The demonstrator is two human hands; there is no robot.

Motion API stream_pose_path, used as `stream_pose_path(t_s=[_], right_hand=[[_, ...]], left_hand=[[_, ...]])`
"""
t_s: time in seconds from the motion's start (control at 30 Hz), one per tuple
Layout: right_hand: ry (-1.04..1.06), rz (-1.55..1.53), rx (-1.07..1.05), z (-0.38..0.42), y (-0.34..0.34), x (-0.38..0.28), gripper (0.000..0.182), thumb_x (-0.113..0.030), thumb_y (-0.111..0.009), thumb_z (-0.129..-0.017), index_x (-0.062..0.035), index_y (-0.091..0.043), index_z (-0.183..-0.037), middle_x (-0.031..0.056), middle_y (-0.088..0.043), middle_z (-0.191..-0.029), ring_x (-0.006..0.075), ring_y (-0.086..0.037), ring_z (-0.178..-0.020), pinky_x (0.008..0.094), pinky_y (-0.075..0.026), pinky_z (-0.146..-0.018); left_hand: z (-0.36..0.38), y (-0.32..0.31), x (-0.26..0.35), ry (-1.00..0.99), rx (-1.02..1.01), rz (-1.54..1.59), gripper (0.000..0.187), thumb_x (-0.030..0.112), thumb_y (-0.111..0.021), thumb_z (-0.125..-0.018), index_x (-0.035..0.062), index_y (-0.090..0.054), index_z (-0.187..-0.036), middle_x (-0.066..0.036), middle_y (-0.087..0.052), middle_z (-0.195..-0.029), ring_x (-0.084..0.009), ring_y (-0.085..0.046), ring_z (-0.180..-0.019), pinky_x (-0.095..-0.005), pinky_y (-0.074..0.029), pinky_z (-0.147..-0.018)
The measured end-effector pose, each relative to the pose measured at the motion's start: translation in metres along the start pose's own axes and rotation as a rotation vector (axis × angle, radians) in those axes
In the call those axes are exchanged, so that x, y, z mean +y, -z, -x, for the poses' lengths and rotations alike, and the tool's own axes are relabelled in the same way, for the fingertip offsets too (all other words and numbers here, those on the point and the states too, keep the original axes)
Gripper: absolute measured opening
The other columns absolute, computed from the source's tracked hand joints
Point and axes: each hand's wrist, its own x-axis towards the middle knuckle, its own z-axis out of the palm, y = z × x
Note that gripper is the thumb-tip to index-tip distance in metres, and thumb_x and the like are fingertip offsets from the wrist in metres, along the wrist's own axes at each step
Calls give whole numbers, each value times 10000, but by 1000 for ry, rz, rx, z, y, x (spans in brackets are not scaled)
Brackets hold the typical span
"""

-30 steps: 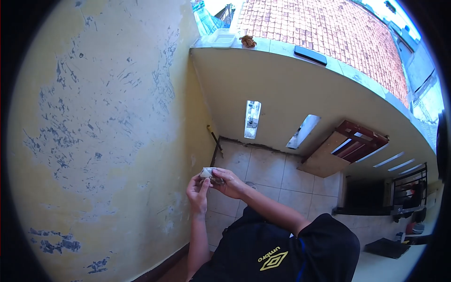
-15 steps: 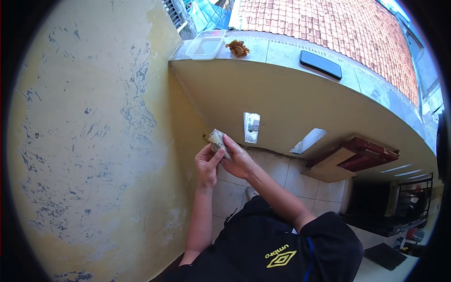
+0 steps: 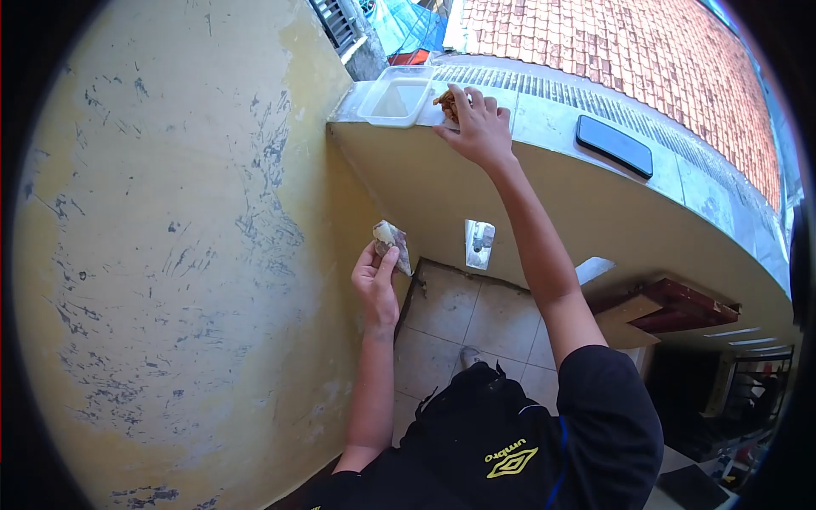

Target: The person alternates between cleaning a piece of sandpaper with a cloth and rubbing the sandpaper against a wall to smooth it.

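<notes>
My left hand point(image 3: 376, 276) is raised in front of the yellow wall and pinches a small pale wrapped bundle point(image 3: 390, 239) between thumb and fingers. My right hand point(image 3: 477, 125) reaches up onto the top of the balcony ledge point(image 3: 544, 119) and rests on a brown fried-looking piece of food point(image 3: 445, 100), its fingers curled over it. Whether the fingers grip the food is not clear. A clear plastic container point(image 3: 396, 96) sits on the ledge just left of that hand.
A black phone point(image 3: 614, 145) lies on the ledge to the right. The peeling yellow wall point(image 3: 187, 238) fills the left. Below are floor tiles point(image 3: 459, 314), slots in the parapet, and a wooden board leaning at right. A red tiled roof point(image 3: 612, 51) lies beyond.
My right hand let go of the bundle and rose to the ledge, landing on the brown food. My left hand kept the bundle and lifted slightly.
</notes>
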Motion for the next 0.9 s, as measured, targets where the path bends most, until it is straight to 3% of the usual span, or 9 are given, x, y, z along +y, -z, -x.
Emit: stream_pose_path(t_s=[0.13, 0.27, 0.33, 0.47, 0.53, 0.63, 0.7, 0.8, 0.9], right_hand=[[45, 17, -323, -19, 11, -8, 522, -451, -740, -975, -165, -603, -1389, 91, -631, -1328, 301, -570, -1268, 491, -405, -1065], [132, -130, -240, -12, 4, -10, 437, -407, -701, -1023, -86, -613, -1304, 122, -651, -1213, 309, -590, -1247, 461, -450, -1054], [-15, -776, -250, 20, 33, -31, 317, -272, -665, -1061, -35, -603, -1261, 157, -607, -1209, 345, -630, -1124, 424, -506, -982], [277, -891, -303, 115, 50, -89, 258, -168, -643, -1067, -23, -546, -1258, 202, -518, -1235, 389, -657, -1008, 437, -542, -883], [339, -928, -349, 154, 36, -107, 266, -146, -647, -1077, -26, -505, -1267, 190, -500, -1252, 320, -643, -1056, 419, -521, -932], [264, -951, -236, 160, 24, -111, 256, -110, -652, -1068, -28, -483, -1242, 182, -505, -1214, 308, -602, -995, 409, -515, -915], [206, -1013, -97, 151, 22, -116, 236, -113, -640, -1072, -34, -485, -1231, 182, -528, -1160, 331, -617, -917, 424, -531, -843], [90, -1138, -248, 159, 41, -122, 224, -115, -635, -1084, -33, -484, -1229, 156, -539, -1105, 260, -608, -905, 383, -517, -816], [33, -1262, -144, 180, 40, -125, 221, -125, -648, -1082, -27, -497, -1210, 139, -545, -1058, 218, -597, -897, 357, -504, -799]], left_hand=[[-14, -3, 3, -68, 67, -75, 307, 17, -694, -1029, -62, -673, -1326, -92, -767, -1197, -120, -720, -1041, -275, -566, -946], [-25, -12, 9, -141, 87, -96, 292, 22, -704, -1027, -80, -691, -1301, -82, -774, -1168, -101, -713, -1033, -256, -543, -957], [-24, -14, 16, -155, 109, -99, 286, 25, -705, -1030, -85, -694, -1294, -79, -775, -1154, -99, -715, -1020, -253, -549, -939], [-10, -18, 19, -127, 51, -163, 282, 12, -683, -1047, -82, -693, -1313, -61, -776, -1091, -88, -718, -945, -255, -576, -846], [3, -18, 23, -144, 12, -156, 287, -1, -672, -1049, -83, -690, -1324, -57, -775, -1079, -86, -715, -930, -257, -580, -828], [29, -13, 29, -187, 32, -375, 303, -19, -666, -1046, -88, -683, -1340, -51, -773, -1077, -80, -703, -928, -261, -576, -812], [43, -7, 32, -122, -107, -543, 309, -23, -660, -1047, -96, -679, -1347, -55, -780, -1109, -83, -702, -951, -259, -570, -841], [40, -12, 44, -118, 5, -389, 318, -19, -669, -1042, -87, -683, -1352, -62, -783, -1128, -85, -706, -955, -255, -566, -859], [34, -1, 56, -109, 114, -276, 336, -10, -684, -1039, -75, -684, -1368, -64, -777, -1142, -82, -699, -981, -252, -563, -879]])
